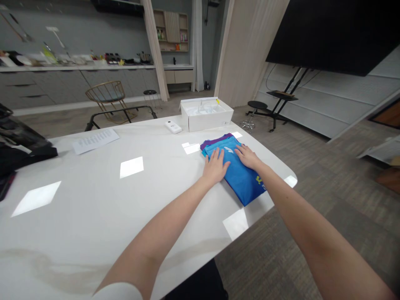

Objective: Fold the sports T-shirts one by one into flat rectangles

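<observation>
A folded blue garment (239, 177) with a white mark and a yellow print lies near the right end of the white table (150, 200). Under its far edge shows a strip of purple cloth (215, 141). My left hand (215, 167) rests flat on the garment's left edge, fingers spread. On the upper right part of the same garment lies my right hand (246, 156), its fingers stretched out. Both palms face down, and neither hand grips the cloth.
Beyond the garment stands an open white box (206, 118) with pale contents. A small white device (173, 127) lies beside it. Further left are a printed sheet (95, 141) and dark items (25, 146). The table's rounded right corner borders the floor; a black stool (257, 105) stands behind.
</observation>
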The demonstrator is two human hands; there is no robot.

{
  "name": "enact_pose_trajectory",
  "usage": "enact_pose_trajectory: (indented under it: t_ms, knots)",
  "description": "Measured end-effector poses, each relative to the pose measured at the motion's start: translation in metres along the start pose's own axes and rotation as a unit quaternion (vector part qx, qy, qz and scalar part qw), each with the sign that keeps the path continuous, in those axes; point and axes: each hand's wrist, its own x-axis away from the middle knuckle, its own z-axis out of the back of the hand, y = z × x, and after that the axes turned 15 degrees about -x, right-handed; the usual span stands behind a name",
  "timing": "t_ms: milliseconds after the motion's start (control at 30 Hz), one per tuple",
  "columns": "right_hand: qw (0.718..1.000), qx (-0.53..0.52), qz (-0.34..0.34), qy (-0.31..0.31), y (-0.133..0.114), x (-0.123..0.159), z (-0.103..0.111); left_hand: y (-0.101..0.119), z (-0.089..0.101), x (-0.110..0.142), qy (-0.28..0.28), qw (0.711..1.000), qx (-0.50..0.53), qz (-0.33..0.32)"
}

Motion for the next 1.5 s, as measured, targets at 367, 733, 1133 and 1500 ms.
enact_pose_trajectory:
  t_ms: [367,733,1133,1500]
  knots:
    - [0.997,0.020,-0.055,0.047,0.008,0.136,-0.008,0.057,-0.038,0.087,-0.040,0.993,-0.012,-0.110]
    - [0.987,-0.045,0.150,-0.045,-0.165,0.146,-0.064,-0.061,0.047,0.160,-0.063,0.998,-0.020,-0.021]
    - [0.910,-0.147,0.299,-0.245,-0.463,0.153,-0.234,-0.294,0.154,0.370,-0.060,0.960,-0.063,0.267]
    - [0.824,-0.209,0.400,-0.343,-0.714,0.195,-0.369,-0.428,0.243,0.579,0.051,0.799,-0.283,0.529]
